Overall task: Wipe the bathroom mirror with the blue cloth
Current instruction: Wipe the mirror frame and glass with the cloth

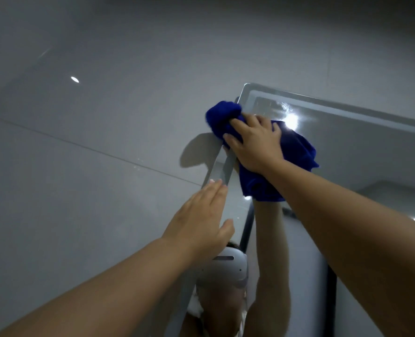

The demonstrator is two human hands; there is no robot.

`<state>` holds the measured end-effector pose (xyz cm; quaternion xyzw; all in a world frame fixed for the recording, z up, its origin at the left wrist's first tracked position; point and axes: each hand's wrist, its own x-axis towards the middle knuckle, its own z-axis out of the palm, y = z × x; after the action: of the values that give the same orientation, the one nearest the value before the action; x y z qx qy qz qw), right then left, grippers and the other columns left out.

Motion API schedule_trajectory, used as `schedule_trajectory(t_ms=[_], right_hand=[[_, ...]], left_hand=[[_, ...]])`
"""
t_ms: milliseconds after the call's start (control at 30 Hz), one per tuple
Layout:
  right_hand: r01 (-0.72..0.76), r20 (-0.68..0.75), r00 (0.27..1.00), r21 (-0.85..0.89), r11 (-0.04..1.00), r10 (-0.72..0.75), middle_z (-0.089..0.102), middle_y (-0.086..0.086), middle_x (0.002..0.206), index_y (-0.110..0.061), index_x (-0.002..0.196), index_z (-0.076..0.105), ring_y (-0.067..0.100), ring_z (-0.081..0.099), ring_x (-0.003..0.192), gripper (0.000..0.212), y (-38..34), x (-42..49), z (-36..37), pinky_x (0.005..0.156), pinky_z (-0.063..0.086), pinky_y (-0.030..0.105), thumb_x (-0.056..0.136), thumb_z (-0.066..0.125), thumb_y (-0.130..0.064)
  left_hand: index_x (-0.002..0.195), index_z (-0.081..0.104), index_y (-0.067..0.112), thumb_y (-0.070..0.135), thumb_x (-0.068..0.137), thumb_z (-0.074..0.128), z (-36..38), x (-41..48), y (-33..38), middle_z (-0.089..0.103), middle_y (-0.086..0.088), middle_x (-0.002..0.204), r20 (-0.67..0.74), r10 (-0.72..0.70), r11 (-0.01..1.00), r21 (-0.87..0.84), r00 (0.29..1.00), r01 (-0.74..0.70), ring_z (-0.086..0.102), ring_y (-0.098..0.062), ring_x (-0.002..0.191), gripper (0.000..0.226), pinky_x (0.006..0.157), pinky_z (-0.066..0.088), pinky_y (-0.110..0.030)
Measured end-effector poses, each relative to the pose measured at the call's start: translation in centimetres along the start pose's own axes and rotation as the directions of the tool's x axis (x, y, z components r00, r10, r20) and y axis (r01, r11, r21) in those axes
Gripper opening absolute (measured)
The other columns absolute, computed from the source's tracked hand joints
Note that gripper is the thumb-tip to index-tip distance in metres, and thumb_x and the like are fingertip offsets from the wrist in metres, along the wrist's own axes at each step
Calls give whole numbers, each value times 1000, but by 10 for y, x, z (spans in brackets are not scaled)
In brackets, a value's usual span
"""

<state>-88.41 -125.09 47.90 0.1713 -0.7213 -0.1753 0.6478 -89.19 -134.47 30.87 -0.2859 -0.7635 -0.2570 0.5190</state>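
Note:
The bathroom mirror (352, 147) hangs on the grey tiled wall, with its top left corner in view. A bunched blue cloth (296, 152) lies against the glass at that corner, spilling over the mirror's left edge. My right hand (255, 142) presses the cloth flat onto the mirror, fingers spread toward the upper left. My left hand (201, 220) rests lower down on the mirror's left frame edge, fingers straight and together, holding nothing.
Large glossy grey wall tiles (92, 142) fill the left and top, with a light spot reflected in them. The mirror reflects my raised arm, a white headset (230, 266) and ceiling lights. A dark frame strip (247, 227) shows in the reflection.

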Motion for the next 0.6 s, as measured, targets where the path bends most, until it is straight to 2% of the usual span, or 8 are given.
schedule_trajectory(t_ms=[200,300,367,400,467,600], right_hand=[[187,32,981,68,980,-189,40,-3,144,-29,128,51,26,29,132,36,-23,-39,8,110,13,51,96,40,-41],[239,5,970,187,953,-244,52,3,134,-18,118,62,30,38,125,30,-40,-64,13,104,13,38,95,49,-33],[184,-14,982,309,933,-189,60,5,124,-13,109,67,29,43,116,26,-50,-80,14,100,16,33,94,52,-28],[143,-4,988,370,918,-152,62,5,118,-12,106,68,26,44,110,25,-54,-87,13,100,19,34,94,52,-28],[65,62,993,463,884,-105,62,4,106,-13,102,67,20,42,98,25,-62,-100,7,97,27,34,95,50,-30],[-84,272,959,524,848,-74,59,4,95,-13,96,65,17,41,91,31,-75,-119,-11,87,31,29,97,42,-35]], left_hand=[[149,-2,19,35,96,35,5,-24,12,-4,5,158,-15,-100,993,-64,995,99,-6,-7,144,66,113,0,-23],[149,4,20,35,94,38,8,-42,16,7,1,158,12,-102,991,-82,995,102,7,-12,144,66,118,12,-31],[148,12,19,37,92,41,7,-53,18,17,0,155,20,-108,990,-87,994,109,16,-12,142,65,116,23,-35],[148,12,19,37,91,42,3,-58,19,15,1,156,32,-120,989,-82,992,122,14,-11,142,66,116,23,-35],[149,9,19,37,91,42,-8,-67,21,9,2,157,49,-139,989,-49,989,141,7,-9,143,68,118,16,-33],[149,5,19,44,91,32,-34,-88,20,2,5,158,84,-192,979,89,978,185,-2,-9,144,68,115,3,-25]])
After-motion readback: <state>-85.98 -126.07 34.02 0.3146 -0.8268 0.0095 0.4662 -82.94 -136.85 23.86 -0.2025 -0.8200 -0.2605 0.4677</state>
